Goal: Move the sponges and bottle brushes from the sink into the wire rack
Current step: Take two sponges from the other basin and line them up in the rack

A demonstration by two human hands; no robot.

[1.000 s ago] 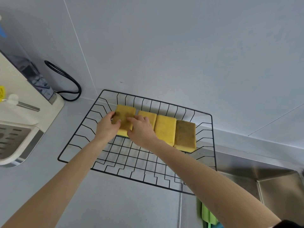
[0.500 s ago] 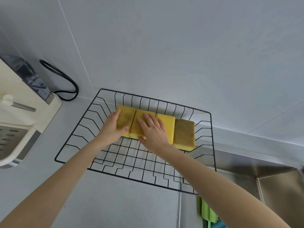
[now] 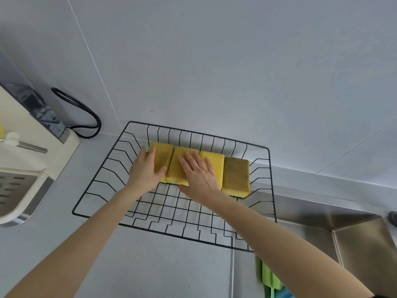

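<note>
Several yellow sponges lie side by side along the back of the black wire rack (image 3: 90,190). My left hand (image 3: 146,171) rests flat against the leftmost sponge (image 3: 163,155), thumb on its front edge. My right hand (image 3: 199,175) lies flat, fingers spread, on the second sponge (image 3: 175,171) and partly over the third sponge (image 3: 214,160). The rightmost sponge (image 3: 236,175) has a brown top and is untouched. A green brush handle (image 3: 271,278) shows in the steel sink (image 3: 361,239) at the lower right, mostly hidden by my right arm.
A cream appliance (image 3: 23,160) stands at the left with a black cable (image 3: 83,112) looped behind it. The grey wall runs close behind the rack. The rack's right end overhangs the sink's edge.
My left hand let go of the leftmost sponge, which now lies flat in the row. Both hands have flattened onto the sponges and pressed them together.
</note>
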